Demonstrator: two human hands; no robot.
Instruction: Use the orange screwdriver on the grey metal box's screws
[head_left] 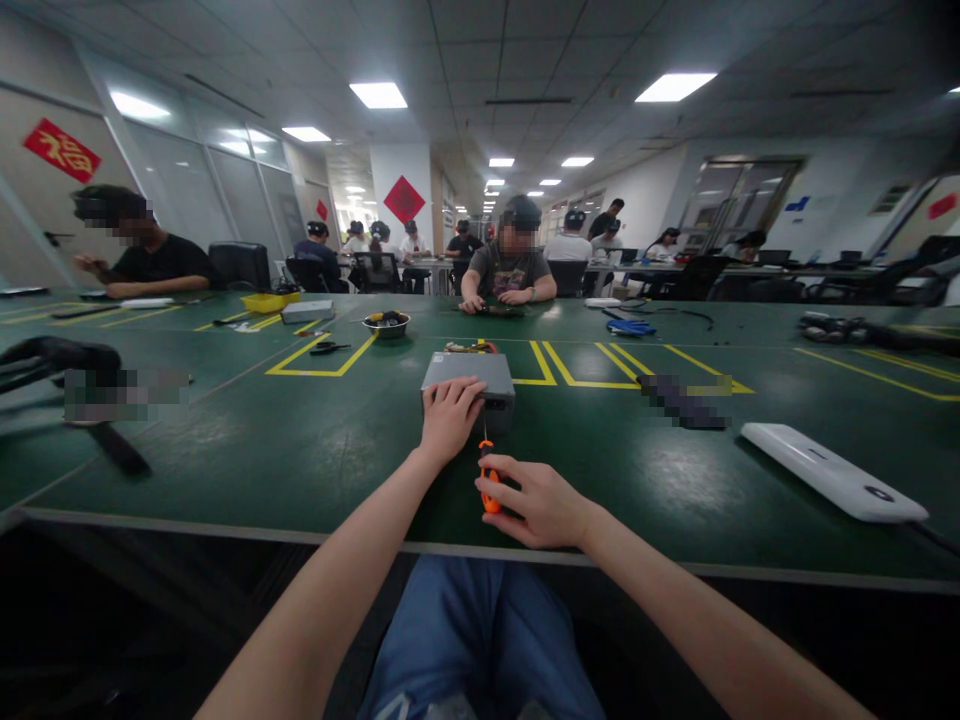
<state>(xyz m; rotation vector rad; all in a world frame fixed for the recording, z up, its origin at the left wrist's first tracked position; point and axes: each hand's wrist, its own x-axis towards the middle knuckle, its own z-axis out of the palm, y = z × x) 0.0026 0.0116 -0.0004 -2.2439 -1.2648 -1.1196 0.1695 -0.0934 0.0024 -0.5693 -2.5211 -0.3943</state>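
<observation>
A grey metal box lies on the green workbench straight ahead of me, with a small bundle of coloured wires at its far side. My left hand rests over its top near edge and holds it down. My right hand is shut around an orange-handled screwdriver. The thin shaft of the screwdriver points up and away from me to the near face of the box. I cannot tell whether its tip touches a screw, because my left hand and the shadow hide that spot.
The green workbench has yellow tape lines. A white power strip lies to my right, and a blurred object lies beyond it. A metal bowl of parts and black-handled scissors lie to my left. Co-workers sit along the far side.
</observation>
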